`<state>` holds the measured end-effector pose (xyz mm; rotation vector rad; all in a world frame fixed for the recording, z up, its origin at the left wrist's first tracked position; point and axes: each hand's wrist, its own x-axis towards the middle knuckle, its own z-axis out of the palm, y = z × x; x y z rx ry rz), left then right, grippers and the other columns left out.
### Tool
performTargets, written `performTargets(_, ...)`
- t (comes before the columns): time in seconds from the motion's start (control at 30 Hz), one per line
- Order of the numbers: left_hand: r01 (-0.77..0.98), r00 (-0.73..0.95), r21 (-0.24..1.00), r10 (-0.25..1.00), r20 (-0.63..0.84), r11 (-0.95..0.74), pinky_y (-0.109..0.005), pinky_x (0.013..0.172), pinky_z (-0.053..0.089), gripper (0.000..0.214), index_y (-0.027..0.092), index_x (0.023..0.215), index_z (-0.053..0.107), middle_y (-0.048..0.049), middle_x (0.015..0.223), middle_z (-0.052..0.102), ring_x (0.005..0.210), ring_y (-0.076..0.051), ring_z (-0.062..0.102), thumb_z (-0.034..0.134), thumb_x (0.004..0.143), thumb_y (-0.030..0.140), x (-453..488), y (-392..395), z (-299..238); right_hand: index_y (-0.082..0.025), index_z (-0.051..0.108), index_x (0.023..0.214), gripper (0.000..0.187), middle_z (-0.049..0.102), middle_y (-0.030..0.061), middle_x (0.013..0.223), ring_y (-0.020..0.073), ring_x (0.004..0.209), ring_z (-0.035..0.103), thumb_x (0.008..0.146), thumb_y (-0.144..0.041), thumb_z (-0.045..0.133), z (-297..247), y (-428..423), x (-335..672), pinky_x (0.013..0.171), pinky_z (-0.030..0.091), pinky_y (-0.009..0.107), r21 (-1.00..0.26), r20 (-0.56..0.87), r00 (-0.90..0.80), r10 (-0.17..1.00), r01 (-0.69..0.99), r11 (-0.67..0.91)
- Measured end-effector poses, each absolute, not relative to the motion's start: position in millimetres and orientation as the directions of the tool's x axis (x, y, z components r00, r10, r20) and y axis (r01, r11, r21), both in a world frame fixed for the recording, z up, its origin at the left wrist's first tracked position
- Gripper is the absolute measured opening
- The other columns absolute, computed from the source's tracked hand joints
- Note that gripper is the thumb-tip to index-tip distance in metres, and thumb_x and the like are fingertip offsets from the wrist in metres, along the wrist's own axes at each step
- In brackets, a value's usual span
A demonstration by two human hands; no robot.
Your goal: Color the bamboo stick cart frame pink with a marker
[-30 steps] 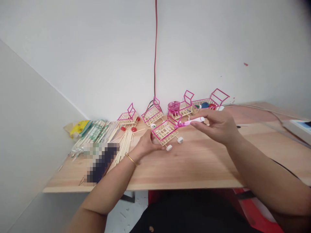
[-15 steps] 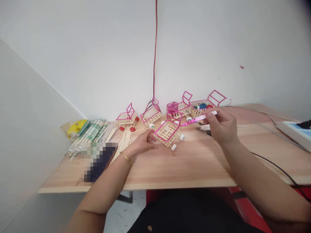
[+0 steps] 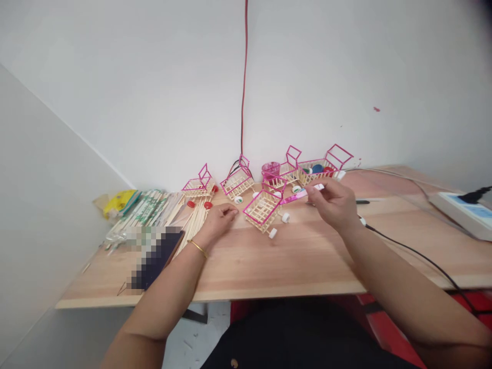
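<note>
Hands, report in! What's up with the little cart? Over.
Right hand holds pink pen, tip by cart. Left hand rests on table beside cart. Nothing between.

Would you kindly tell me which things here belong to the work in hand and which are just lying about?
In hand: pink marker in the right hand; wheeled stick cart beside its tip; left hand resting on the table next to it.
Lying about: other carts by the wall; pink cup; loose sticks; stick packets; power strip.

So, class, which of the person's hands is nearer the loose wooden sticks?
Left. The left hand lies just beside the wooden sticks; the right hand holds a pink marker beyond the cart.
</note>
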<state>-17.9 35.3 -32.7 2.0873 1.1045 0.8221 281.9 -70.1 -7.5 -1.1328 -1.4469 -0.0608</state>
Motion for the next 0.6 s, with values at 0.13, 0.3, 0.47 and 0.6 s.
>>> performTargets(0.13, 0.485, 0.427, 0.741, 0.865, 0.263, -0.464, -0.026, 0.061, 0.034, 0.019, 0.018, 0.072, 0.059, 0.0031, 0.062, 0.051, 0.061, -0.013, 0.045, 0.055, 0.079, 0.036, -18.6, 35.9, -31.7, -0.022, 0.068, 0.085, 0.011, 0.067, 0.0002, 0.070, 0.0134, 0.057, 0.060, 0.089, -0.032, 0.064, -6.9, -69.4, 281.7, 0.056, 0.048, 0.027, -0.475, 0.833, 0.166, 0.528, 0.704, 0.529)
performTargets(0.3, 0.470, 0.423, 0.727, 0.851, 0.312, -0.500, -0.027, 0.061, 0.032, 0.030, 0.021, 0.062, 0.042, 0.0036, 0.061, 0.043, 0.062, -0.013, 0.042, 0.046, 0.087, 0.037, -16.8, 30.5, -29.3, -0.022, 0.069, 0.088, 0.011, 0.071, 0.0015, 0.072, 0.0156, 0.062, 0.066, 0.089, -0.032, 0.063, -2.6, -72.3, 278.4, 0.058, 0.050, 0.028, -0.411, 0.861, 0.122, 0.493, 0.739, 0.534)
performTargets(0.47, 0.450, 0.396, 0.739, 0.853, 0.338, -0.502, -0.028, 0.062, 0.033, 0.038, 0.021, 0.059, 0.039, 0.0028, 0.059, 0.043, 0.060, -0.014, 0.043, 0.043, 0.091, 0.040, -11.5, 29.6, -35.2, -0.022, 0.069, 0.087, 0.013, 0.071, 0.0013, 0.070, 0.0149, 0.060, 0.064, 0.091, -0.031, 0.060, 7.7, -78.7, 268.1, 0.057, 0.049, 0.027, -0.360, 0.874, 0.066, 0.481, 0.753, 0.551)
performTargets(0.6, 0.400, 0.365, 0.767, 0.855, 0.368, -0.501, -0.028, 0.069, 0.040, 0.023, 0.020, 0.071, 0.054, 0.0008, 0.066, 0.056, 0.069, -0.015, 0.052, 0.044, 0.089, 0.030, -8.2, 31.0, -38.7, -0.022, 0.068, 0.087, 0.013, 0.070, 0.0010, 0.069, 0.0143, 0.060, 0.065, 0.091, -0.030, 0.060, 7.4, -78.8, 264.4, 0.056, 0.050, 0.026, -0.382, 0.869, 0.060, 0.491, 0.713, 0.588)
